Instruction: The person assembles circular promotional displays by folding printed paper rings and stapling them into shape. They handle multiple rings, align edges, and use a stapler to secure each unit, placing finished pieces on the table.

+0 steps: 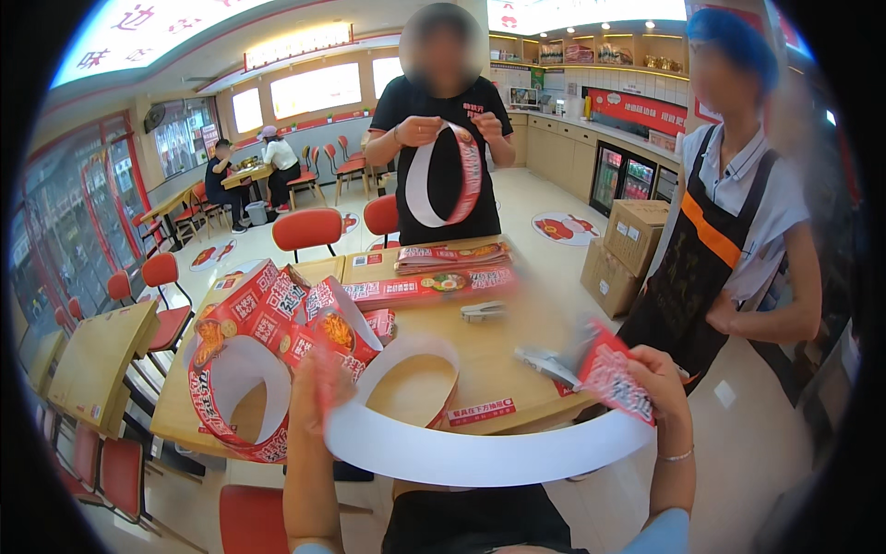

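Before me a long paper strip [489,452], white on the inner side and red printed on the other, bows downward between my hands. My left hand [314,402], slightly blurred, grips one end beside the finished paper rings. My right hand [660,383] pinches the other end, where the red printed face [616,374] curls over. Close to that end lies a metal stapler-like tool [546,367], partly smeared. On the table's left side, joined red-and-white paper rings [235,392] are heaped, and one more ring [411,379] stands near the middle.
Flat red strips [434,286] are stacked at the table's far side, near another stapler-like tool [484,311]. Across the table a person [443,138] holds a looped strip [448,180]. An aproned person [729,212] stands at right, beside cardboard boxes [623,254]. Red chairs [306,228] surround the table.
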A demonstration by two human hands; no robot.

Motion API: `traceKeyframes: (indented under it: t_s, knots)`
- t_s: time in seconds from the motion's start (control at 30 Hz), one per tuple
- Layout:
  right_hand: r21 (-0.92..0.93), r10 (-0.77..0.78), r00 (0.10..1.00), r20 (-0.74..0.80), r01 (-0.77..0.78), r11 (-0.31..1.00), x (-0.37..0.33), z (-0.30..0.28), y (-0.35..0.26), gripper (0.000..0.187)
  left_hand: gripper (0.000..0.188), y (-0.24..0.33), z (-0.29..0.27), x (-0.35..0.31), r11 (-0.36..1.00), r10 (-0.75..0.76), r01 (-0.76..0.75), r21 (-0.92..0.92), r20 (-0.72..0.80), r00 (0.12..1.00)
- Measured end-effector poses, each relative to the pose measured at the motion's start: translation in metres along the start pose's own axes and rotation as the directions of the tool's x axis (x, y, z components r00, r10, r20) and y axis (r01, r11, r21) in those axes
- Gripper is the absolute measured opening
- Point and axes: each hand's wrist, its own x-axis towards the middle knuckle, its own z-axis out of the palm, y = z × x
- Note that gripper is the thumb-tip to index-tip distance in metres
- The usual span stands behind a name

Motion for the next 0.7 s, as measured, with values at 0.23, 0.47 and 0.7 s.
traceKeyframes:
  t_s: [0.23,0.47,0.7]
  knots:
    - [-0.581,0.096,0.823,0.559,0.307,0.754,0.031,0.075,-0.057,0.026,0.023,-0.052,0.077,0.036,0.339,-0.416,-0.125,0.933,0.267,0.869]
    - [-0.52,-0.56,0.73,0.391,0.677,0.52,0.03,0.097,-0.047,0.028,0.017,-0.105,0.068,0.015,0.518,-0.335,0.246,0.819,-0.07,0.939]
    - [0.142,-0.186,0.98,-0.07,0.195,0.971,-0.024,0.113,0.031,0.042,0.015,-0.156,0.077,0.005,0.604,0.185,0.002,0.797,-0.143,0.972]
